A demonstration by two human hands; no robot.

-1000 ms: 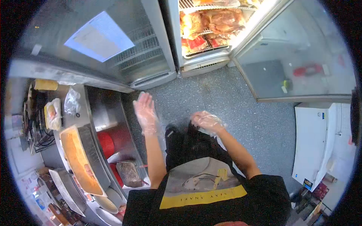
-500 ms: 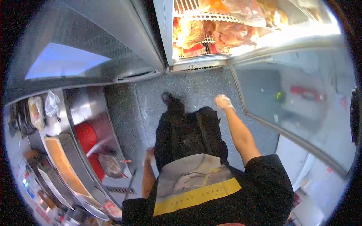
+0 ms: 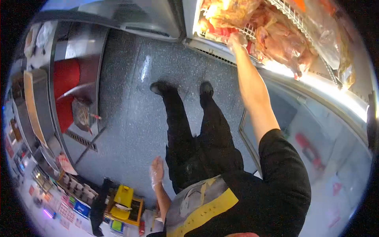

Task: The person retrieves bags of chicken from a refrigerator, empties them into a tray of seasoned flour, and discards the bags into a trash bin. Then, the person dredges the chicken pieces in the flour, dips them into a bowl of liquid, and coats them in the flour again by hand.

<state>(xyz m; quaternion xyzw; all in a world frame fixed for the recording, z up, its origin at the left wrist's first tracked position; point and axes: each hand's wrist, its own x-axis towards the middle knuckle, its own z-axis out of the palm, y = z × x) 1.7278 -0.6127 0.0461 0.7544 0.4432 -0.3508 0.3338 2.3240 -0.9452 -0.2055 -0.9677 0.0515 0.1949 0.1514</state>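
My right hand (image 3: 237, 40), in a clear plastic glove, reaches into the lit fridge (image 3: 216, 53) at its lower front edge. It is beside bagged raw meat (image 3: 281, 41) and in front of a red package (image 3: 221, 32). The fingers are blurred against the contents, so I cannot tell whether they grip anything. My left hand (image 3: 156, 172), also in a clear glove, hangs low beside my left leg over the floor. Its fingers are loosely extended and it holds nothing. More bagged meat (image 3: 233, 14) lies on the white wire rack (image 3: 290, 15).
The glass fridge door (image 3: 292, 118) stands swung out on the right. Left of me, a metal counter (image 3: 51, 91) has red containers (image 3: 65, 79) and a bagged item (image 3: 81, 114) beneath it. A yellow-lidded bin (image 3: 123, 199) stands at lower left. Grey floor (image 3: 130, 130) lies around my feet.
My right hand has moved from above the floor up into the fridge. The view has turned and sits closer to the fridge; my left hand now shows clearly.
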